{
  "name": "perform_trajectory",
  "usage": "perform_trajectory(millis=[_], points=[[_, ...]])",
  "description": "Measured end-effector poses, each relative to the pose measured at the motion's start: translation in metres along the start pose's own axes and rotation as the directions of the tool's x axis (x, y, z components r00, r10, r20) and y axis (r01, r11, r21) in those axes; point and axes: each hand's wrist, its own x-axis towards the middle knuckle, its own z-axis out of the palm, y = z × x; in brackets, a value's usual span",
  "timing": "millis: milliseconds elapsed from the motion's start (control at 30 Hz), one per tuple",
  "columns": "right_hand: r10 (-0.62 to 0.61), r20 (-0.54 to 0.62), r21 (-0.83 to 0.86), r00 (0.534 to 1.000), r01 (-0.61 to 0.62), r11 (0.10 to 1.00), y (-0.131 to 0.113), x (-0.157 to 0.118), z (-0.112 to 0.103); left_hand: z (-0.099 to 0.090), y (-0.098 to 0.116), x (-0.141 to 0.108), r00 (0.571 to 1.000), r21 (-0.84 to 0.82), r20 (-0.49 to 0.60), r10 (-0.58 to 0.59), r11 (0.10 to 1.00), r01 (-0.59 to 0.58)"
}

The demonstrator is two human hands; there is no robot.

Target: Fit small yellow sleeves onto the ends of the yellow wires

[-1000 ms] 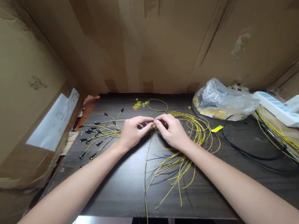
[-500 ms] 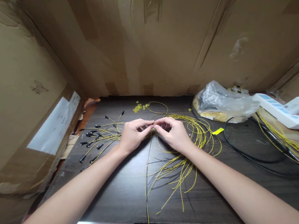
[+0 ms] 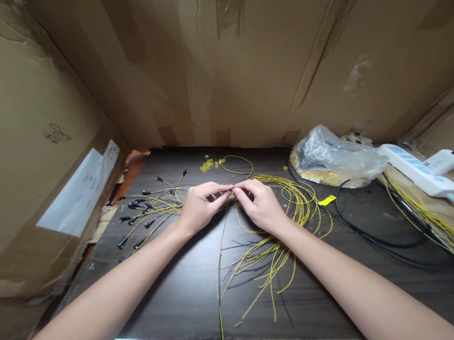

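My left hand point(image 3: 203, 206) and my right hand point(image 3: 260, 203) meet fingertip to fingertip above the table's middle. Both are closed in a pinch on a thin yellow cable point(image 3: 221, 240), which hangs from the fingertips toward the front edge and over it. Anything smaller between the fingertips is hidden. Under and around the hands lies a bundle of yellow cables point(image 3: 304, 195), looped on the right. Black connectors point(image 3: 133, 204) end several cables on the left. Loose cable ends point(image 3: 264, 283) fan out toward the front. Small yellow tags point(image 3: 208, 164) sit in a pile behind the hands.
Cardboard walls point(image 3: 180, 75) close off the back and sides of the dark table point(image 3: 166, 308). At the right are a plastic bag point(image 3: 330, 158), a white power strip point(image 3: 416, 168), a black cable point(image 3: 371, 237) and more yellow cables point(image 3: 449, 223). A bright yellow label point(image 3: 327, 200) lies near the loops.
My fingertips have drawn closer together, with my right fingers shifted slightly over the pinched spot. The whole view has moved slightly; the cables on the table lie as before.
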Motion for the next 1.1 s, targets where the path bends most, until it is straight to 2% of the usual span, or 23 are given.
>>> perform_trajectory(millis=[400, 567, 867, 1100], points=[[-0.022, 0.065, -0.099, 0.998, 0.028, 0.995, 0.0016, 0.0007, 0.0013, 0.001, 0.002, -0.0004, 1.0, 0.0, 0.014, 0.007, 1.0, -0.007], [-0.014, 0.059, -0.079, 0.998, 0.019, 0.997, 0.0008, 0.0004, 0.0009, 0.0006, 0.0023, 0.0, 0.999, -0.01, 0.018, 0.03, 1.0, -0.03], [0.014, 0.017, -0.006, 1.0, -0.014, 1.0, -0.0028, -0.0002, 0.0006, 0.001, 0.008, 0.0012, 0.995, -0.026, -0.012, -0.096, 0.995, 0.095], [0.027, -0.018, 0.039, 0.999, -0.026, 0.999, -0.0035, -0.0013, 0.0013, 0.0003, 0.0051, 0.001, 0.996, -0.025, -0.02, -0.086, 0.996, 0.086]])
